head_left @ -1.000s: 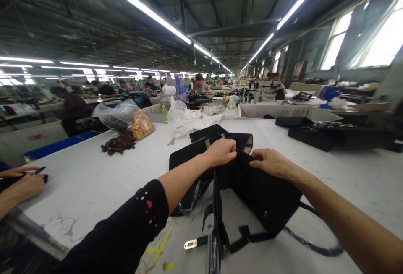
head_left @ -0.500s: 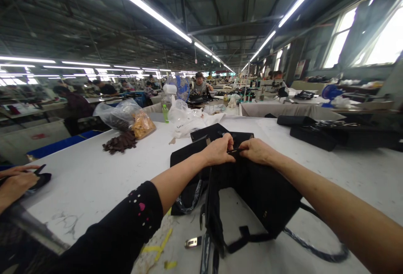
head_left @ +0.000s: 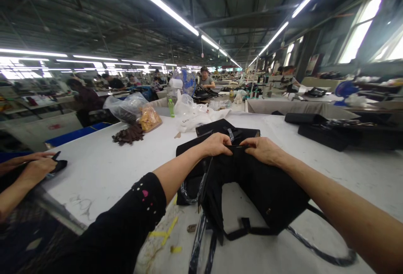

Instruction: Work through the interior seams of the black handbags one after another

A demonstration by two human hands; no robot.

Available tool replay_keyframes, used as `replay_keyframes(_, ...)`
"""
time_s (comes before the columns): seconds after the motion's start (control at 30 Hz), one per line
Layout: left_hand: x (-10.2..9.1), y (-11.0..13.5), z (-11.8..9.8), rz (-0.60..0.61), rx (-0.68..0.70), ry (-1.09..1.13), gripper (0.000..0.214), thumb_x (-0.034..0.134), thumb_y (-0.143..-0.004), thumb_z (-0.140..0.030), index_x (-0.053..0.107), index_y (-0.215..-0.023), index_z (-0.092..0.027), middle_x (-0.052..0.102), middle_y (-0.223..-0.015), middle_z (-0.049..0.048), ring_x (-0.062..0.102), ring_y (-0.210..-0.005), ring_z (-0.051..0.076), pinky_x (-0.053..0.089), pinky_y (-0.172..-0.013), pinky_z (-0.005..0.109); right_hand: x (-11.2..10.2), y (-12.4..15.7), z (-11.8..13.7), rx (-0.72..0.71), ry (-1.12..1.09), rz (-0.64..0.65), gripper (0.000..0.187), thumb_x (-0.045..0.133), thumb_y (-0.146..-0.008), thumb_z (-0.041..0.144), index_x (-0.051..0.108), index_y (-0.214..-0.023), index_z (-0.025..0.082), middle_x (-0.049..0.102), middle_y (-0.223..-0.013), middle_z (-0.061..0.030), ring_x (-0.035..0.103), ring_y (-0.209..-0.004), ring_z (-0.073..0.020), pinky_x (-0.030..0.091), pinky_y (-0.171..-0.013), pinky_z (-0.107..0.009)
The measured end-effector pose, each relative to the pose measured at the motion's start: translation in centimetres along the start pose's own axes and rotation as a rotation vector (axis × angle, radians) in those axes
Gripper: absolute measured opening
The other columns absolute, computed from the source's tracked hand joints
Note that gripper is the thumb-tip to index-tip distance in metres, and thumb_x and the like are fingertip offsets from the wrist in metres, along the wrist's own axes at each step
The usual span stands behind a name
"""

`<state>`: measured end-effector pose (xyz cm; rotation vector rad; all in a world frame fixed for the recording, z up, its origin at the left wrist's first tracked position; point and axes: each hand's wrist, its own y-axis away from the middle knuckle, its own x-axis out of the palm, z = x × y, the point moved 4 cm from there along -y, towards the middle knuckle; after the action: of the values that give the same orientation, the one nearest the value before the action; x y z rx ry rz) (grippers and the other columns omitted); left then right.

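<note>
Over on that marked-up white table [head_left: 107, 177], a black bag [head_left: 277, 198]'s on the near side, left hand [head_left: 216, 143] and right hand [head_left: 262, 150] pinching its top edge, long tube lights [head_left: 163, 3] overhead.

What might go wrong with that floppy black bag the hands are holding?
The left hand and right hand pinch the floppy black bag at its far edge, so it might slip. The curved dark strap in shiny clear wrapping, looped on the white table, might snag an arm.

green bottle [head_left: 171, 108] | white plastic bag [head_left: 193, 122] | brown strips [head_left: 127, 134] beside amber bag [head_left: 150, 118] | blue fan [head_left: 189, 83]
</note>
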<state>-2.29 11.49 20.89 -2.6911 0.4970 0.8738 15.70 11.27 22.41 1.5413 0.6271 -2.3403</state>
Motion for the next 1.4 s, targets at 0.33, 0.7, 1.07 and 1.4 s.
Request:
replay_keyframes(0.33, -0.1, 0.3, -0.9, -0.103, 0.09, -0.271, 0.022, 0.074, -0.063, -0.034, 0.064, -0.07, -0.016, 0.06, -0.063, -0.0037, 0.053, -0.062, 0.012, 0.034, -0.054, 0.022, 0.0, -0.8, 1.5, -0.039, 0.133, 0.03, 0.023, 0.054, -0.082, 0.033, 0.074, -0.09, 0.025, 0.072, -0.085, -0.0014, 0.064, -0.083, -0.0197, 0.042, -0.072, -0.027)
replay_keyframes(0.7, 0.2, 0.6, -2.1, -0.146, 0.188, -0.467, 0.016, 0.063, -0.076, -0.033, 0.069, -0.072, -0.018, 0.061, -0.062, -0.0017, 0.053, -0.064, 0.014, 0.033, -0.057, 0.023, -0.3, 0.0, 2.8, -0.086, 0.285, 0.005, 0.026, 0.049, -0.086, 0.035, 0.072, -0.09, 0.025, 0.072, -0.091, -0.0037, 0.064, -0.086, -0.0215, 0.041, -0.071, -0.028)
replay_keyframes(1.07, 0.7, 1.1, -2.6, -0.132, 0.256, -0.595, 0.032, 0.056, -0.083, -0.042, 0.066, -0.065, -0.017, 0.06, -0.06, 0.0003, 0.054, -0.061, 0.014, 0.032, -0.057, 0.024, 0.7, -0.6, 3.7, -0.149, 0.438, 0.043, 0.028, 0.047, -0.088, 0.034, 0.071, -0.09, 0.02, 0.071, -0.088, -0.0129, 0.065, -0.085, -0.0291, 0.041, -0.067, -0.033)
replay_keyframes(1.4, -1.0, 6.5, -5.8, -0.312, 0.275, 0.041, 0.037, 0.048, -0.089, -0.049, 0.065, -0.103, -0.019, 0.07, -0.095, 0.0039, 0.063, -0.085, 0.016, 0.046, -0.076, 0.026, -5.4, 5.5, 1.8, -0.088, 0.165, -0.218, 0.023, 0.048, -0.086, 0.035, 0.07, -0.09, 0.029, 0.073, -0.094, -0.0023, 0.066, -0.089, -0.0227, 0.046, -0.08, -0.033)
